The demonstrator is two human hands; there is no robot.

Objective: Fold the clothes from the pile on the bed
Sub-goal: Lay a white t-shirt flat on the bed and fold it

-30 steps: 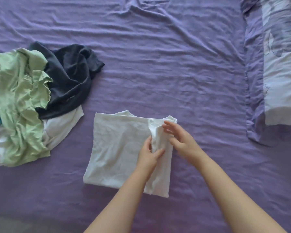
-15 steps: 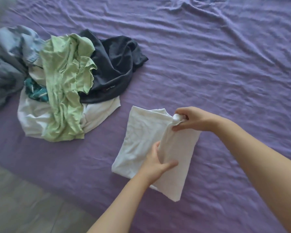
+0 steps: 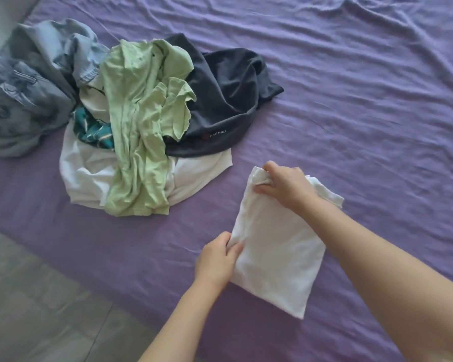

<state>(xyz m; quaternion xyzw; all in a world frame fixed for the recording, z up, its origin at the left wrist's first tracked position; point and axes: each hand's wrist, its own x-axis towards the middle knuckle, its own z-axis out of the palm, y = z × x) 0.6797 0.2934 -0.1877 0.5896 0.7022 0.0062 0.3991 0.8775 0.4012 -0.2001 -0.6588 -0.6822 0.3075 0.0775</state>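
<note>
Both hands, left (image 3: 216,259) and right (image 3: 285,186), pinch white garment (image 3: 277,246) (pile (image 3: 141,126) nearby).

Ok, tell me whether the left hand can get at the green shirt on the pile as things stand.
Probably yes: nothing lies between the left hand and the green shirt, which sits on top of the pile, but its fingers would first have to release the white shirt.
</note>
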